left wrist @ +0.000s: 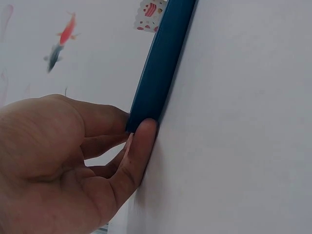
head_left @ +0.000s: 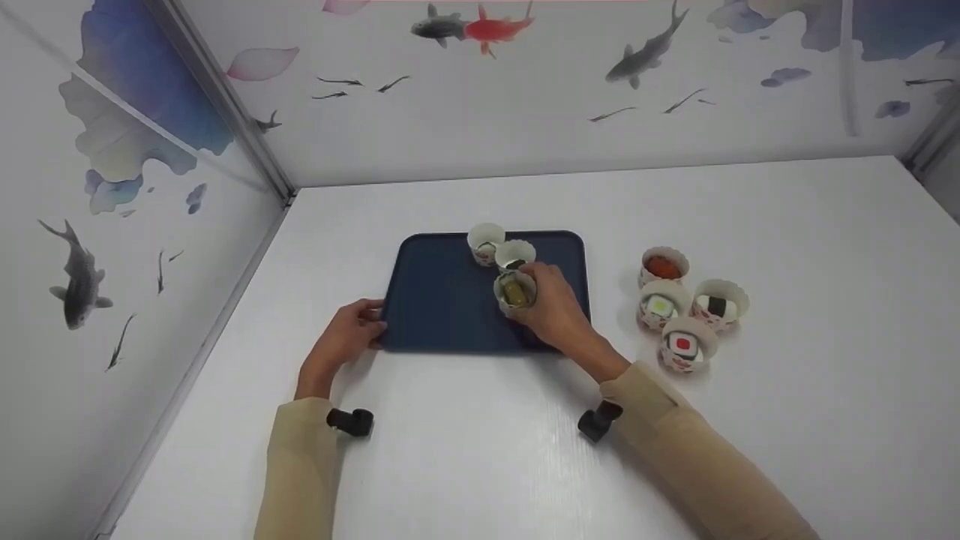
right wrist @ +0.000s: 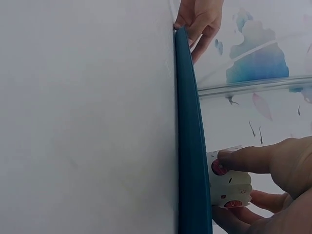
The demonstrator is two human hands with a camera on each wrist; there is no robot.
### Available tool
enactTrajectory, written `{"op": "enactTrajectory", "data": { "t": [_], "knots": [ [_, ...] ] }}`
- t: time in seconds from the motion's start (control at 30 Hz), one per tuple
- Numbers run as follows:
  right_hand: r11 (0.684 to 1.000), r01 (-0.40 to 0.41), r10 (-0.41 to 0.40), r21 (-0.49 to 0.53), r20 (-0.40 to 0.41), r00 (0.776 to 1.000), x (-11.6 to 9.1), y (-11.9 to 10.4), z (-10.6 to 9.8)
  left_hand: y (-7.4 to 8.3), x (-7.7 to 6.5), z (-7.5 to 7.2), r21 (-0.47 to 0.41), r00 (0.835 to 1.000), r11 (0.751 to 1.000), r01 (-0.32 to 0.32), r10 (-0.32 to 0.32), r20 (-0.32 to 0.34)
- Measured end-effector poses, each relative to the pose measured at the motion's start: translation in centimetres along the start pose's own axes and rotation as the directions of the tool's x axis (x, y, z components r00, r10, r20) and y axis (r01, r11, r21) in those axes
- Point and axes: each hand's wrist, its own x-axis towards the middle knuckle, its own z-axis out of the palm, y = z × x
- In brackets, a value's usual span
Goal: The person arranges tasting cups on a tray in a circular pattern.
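Note:
In the head view my right hand (head_left: 553, 307) grips a paper baking cup (head_left: 501, 296) with a yellow-green piece (head_left: 515, 292) in it. The right wrist view shows the held cup (right wrist: 229, 187) between thumb and fingers, its base right at the surface of the dark blue tray (head_left: 442, 300). Just behind it on the tray stand a cup with a dark-topped piece (head_left: 516, 251) and a cup with a pale piece (head_left: 486, 238). My left hand (head_left: 349, 332) holds the tray's left edge, thumb and fingertips at its rim (left wrist: 158, 73).
Right of the tray, several cups cluster on the white table (head_left: 480, 442): one with an orange-red filling (head_left: 664, 266), one with a yellow-centred piece (head_left: 661, 306), one with a black-banded piece (head_left: 718, 306) and one with a red-centred piece (head_left: 684, 346). Fish-painted walls (head_left: 525, 127) bound the table.

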Motion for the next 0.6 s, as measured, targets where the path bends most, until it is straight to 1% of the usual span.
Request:
{"op": "enactTrajectory", "data": {
  "t": [0.13,0.27,0.47,0.6],
  "knots": [
    [1.0,0.011,-0.011,0.007,-0.009,1.0,-0.3,-0.2,-0.1,-0.2,0.0,0.0,-0.007,1.0,1.0,-0.01,0.01,0.001],
    [0.999,0.038,-0.038,0.004,-0.018,0.999,-0.8,-0.6,-0.7,-0.3,0.1,0.0,-0.014,1.0,1.0,-0.022,0.022,0.003],
    [0.997,0.079,-0.079,0.0,-0.027,0.997,-1.6,-1.3,-2.1,-0.2,-0.1,0.0,-0.002,1.0,1.0,-0.015,0.015,0.0],
    [0.997,0.076,-0.076,0.004,-0.021,0.997,-2.2,-1.6,-3.3,-0.2,-0.2,0.0,0.009,1.0,1.0,-0.012,0.012,-0.001]
  ]
}}
